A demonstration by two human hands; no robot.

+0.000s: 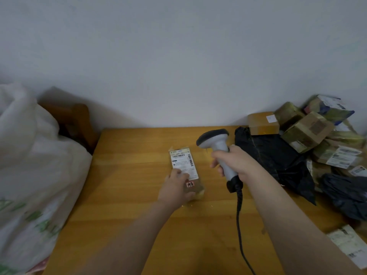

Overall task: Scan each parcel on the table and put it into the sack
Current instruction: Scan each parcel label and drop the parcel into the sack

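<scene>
A small flat brown parcel (184, 165) with a white barcode label lies on the wooden table (129, 185), label up. My left hand (175, 188) holds its near end, fingers curled over the edge. My right hand (235, 162) grips the handle of a grey barcode scanner (215, 141), whose dark head points left and down toward the label. The scanner's black cable (239, 225) hangs down toward the table's near edge. A white sack (29, 175) with green print stands at the left of the table.
A heap of parcels fills the right side: black plastic bags (278, 159), taped cardboard boxes (305, 133) and labelled packets (339, 155). Another labelled parcel (351, 245) lies at the near right edge. A wooden chair back (79, 120) stands behind the sack. A wall runs behind.
</scene>
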